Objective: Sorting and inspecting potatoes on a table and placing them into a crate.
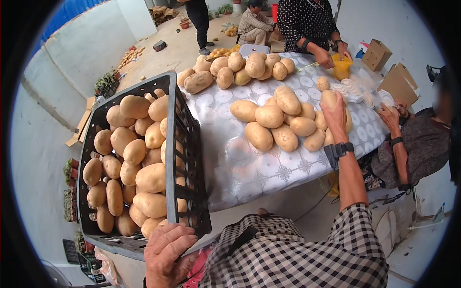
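Observation:
My right hand (334,109) is around a potato (328,98) at the right end of a heap of potatoes (284,117) on the table. A smaller potato (323,83) lies just beyond it. At the lower left, the fingers of my left hand (167,253) lie over the near corner of a black plastic crate (172,151). Loose potatoes (135,151) fill much of this slatted crate. The palm side of my left hand is hidden, and my right fingertips are partly hidden by the potato.
A patterned silver-white cloth (234,180) covers the table. Another potato row (237,68) lies along its far side. Across the table, a person handles a yellow mesh bag (341,67). Another person at right holds white foam netting (386,99) beside cardboard boxes (399,84).

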Action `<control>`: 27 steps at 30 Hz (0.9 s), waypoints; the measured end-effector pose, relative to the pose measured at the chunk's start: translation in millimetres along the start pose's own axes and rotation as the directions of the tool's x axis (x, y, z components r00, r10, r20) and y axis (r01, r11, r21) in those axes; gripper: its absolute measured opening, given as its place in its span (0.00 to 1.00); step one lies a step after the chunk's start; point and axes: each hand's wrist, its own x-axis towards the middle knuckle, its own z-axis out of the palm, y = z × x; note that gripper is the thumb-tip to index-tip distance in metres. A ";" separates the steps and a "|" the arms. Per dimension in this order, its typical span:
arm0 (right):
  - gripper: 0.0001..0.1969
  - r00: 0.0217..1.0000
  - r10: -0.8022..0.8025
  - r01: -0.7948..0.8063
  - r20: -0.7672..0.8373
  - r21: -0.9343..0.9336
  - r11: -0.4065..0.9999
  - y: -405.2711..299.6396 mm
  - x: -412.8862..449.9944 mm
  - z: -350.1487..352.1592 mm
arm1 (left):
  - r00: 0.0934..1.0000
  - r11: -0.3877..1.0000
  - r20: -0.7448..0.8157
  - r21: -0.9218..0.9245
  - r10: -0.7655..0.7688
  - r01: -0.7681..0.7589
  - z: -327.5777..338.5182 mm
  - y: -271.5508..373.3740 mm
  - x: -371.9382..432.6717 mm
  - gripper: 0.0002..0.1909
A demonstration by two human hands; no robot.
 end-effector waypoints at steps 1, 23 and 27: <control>0.32 0.999 -0.034 0.038 0.028 -0.193 0.980 3.7 -0.5 3.9 | 1.000 1.000 0.009 0.031 0.002 -0.002 -0.5 -0.3 -0.8 0.19; 0.20 0.891 -0.327 0.057 0.316 0.637 0.769 -159.8 30.5 -12.4 | 0.946 0.908 -0.154 0.272 -0.287 0.319 -99.7 -45.3 -21.8 0.17; 0.17 0.584 -0.675 0.155 0.451 0.754 0.638 -331.0 -31.4 -20.6 | 0.916 0.897 -0.080 0.187 -0.392 0.400 -109.0 -56.2 -42.5 0.17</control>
